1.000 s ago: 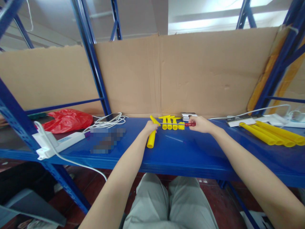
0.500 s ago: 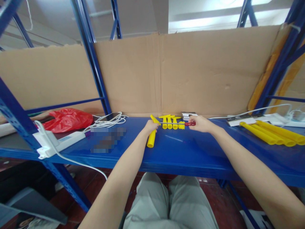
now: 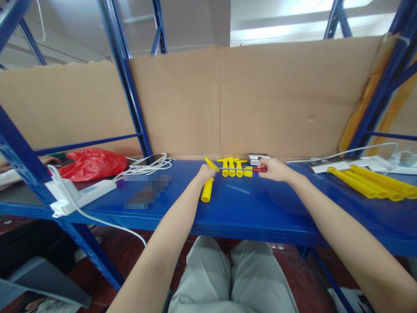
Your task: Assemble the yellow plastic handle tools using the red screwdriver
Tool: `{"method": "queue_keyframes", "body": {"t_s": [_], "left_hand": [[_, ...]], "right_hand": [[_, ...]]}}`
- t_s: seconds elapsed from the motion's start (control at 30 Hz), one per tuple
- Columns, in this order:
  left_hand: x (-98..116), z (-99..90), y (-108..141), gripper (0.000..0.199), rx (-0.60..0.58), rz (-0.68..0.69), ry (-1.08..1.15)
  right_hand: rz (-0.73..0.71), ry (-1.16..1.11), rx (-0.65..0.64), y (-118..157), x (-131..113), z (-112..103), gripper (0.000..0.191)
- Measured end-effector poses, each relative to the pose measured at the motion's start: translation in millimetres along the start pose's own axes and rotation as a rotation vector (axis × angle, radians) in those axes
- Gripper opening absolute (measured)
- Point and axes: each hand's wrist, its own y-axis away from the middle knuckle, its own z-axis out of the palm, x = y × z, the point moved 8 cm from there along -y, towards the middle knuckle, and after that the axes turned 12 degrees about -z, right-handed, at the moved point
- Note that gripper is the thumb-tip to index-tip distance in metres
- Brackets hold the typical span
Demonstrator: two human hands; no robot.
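My left hand [image 3: 206, 173] is closed round a yellow plastic tube piece [image 3: 206, 191] with a crosspiece at its top, tilted over the blue shelf. My right hand [image 3: 271, 168] grips the red handle of a screwdriver [image 3: 259, 169]. Its thin metal shaft runs level to the left, and the tip meets the yellow piece near my left fingers; the exact contact is too small to make out. Behind the shaft lie several similar yellow T-shaped pieces [image 3: 232, 169] in a row, with a small yellow part [image 3: 248, 171] at their right end.
Several long yellow tubes [image 3: 374, 184] lie on the right of the blue shelf [image 3: 254, 213]. A white power strip [image 3: 97, 193], coiled white cables [image 3: 153, 165] and a red plastic bag [image 3: 97, 164] are at left. Cardboard [image 3: 260, 100] stands behind, between blue posts [image 3: 130, 87].
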Motion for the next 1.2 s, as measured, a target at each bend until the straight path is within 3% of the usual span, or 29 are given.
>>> {"method": "queue_keyframes", "body": {"t_s": [1.2], "left_hand": [[-0.5,2.0,-3.3,0.005,-0.005,0.010,-0.019]], "right_hand": [[0.015,0.053,0.005,-0.3,-4.5,-2.0,0.007]]}}
